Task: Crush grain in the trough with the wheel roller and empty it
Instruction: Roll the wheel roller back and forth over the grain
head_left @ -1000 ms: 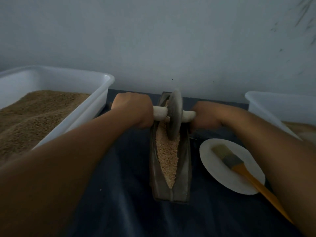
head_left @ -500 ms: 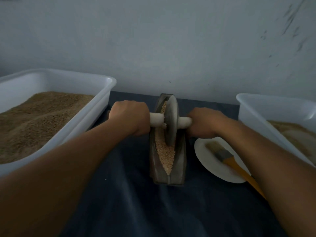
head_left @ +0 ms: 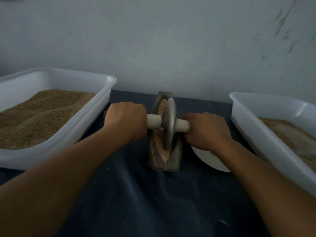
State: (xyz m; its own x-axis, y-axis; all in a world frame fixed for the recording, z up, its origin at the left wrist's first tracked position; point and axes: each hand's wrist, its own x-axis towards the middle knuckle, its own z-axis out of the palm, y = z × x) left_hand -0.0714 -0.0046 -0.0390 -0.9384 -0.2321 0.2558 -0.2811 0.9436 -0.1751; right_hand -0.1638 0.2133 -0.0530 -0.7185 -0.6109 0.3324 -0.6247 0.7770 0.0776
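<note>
Squarely before me the trough (head_left: 164,156) lay lengthwise on the dark cloth (head_left: 145,202), its far end near the wall. Pale grain (head_left: 160,144) sat in its channel, heaped along the left of the wheel roller (head_left: 168,122), whose disc stood on edge in the grain at mid-trough. My left hand (head_left: 125,120) was clenched round the pale handle left of the disc; my right hand (head_left: 206,131) gripped the handle's other end, knuckles up. A white tub (head_left: 102,100) of brown grain stood just left of my left hand, another tub (head_left: 256,127) at right, and a white plate (head_left: 208,159) peeked out under my right wrist.
</note>
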